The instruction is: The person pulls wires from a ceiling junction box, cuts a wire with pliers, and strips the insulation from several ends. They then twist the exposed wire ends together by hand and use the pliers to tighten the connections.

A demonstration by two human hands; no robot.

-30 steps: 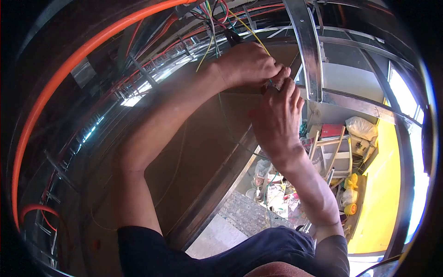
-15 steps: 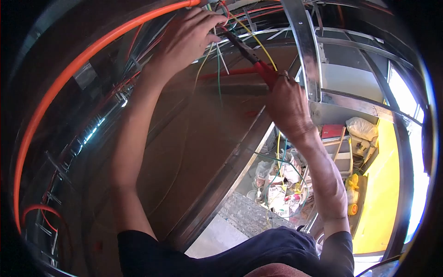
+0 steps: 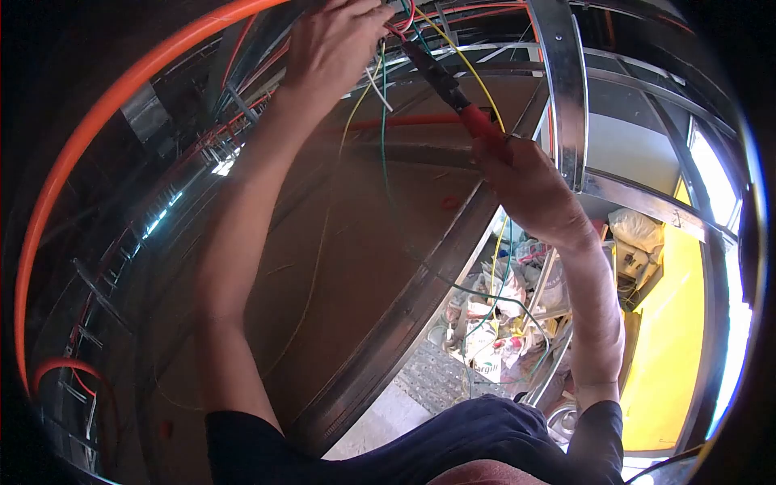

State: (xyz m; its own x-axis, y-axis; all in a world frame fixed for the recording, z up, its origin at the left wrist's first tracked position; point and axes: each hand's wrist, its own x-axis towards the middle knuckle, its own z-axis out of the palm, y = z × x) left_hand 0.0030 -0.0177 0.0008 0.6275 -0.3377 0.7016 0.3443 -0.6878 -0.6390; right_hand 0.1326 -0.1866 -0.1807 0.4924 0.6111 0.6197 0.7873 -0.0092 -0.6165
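Pliers (image 3: 449,87) gripped in right hand (image 3: 533,190), tips at wires (image 3: 396,32) beside left hand (image 3: 335,40)

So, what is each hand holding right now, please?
Left hand: closed on the wires.
Right hand: closed on the red-handled pliers.

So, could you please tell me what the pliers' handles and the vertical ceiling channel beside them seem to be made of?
The pliers in the right hand have red handles that look like a plastic or rubber coating, matte and smooth; the jaws are dark, probably steel. The ceiling channel looks like thin galvanised sheet metal: silvery, with bright reflections and folded edges.
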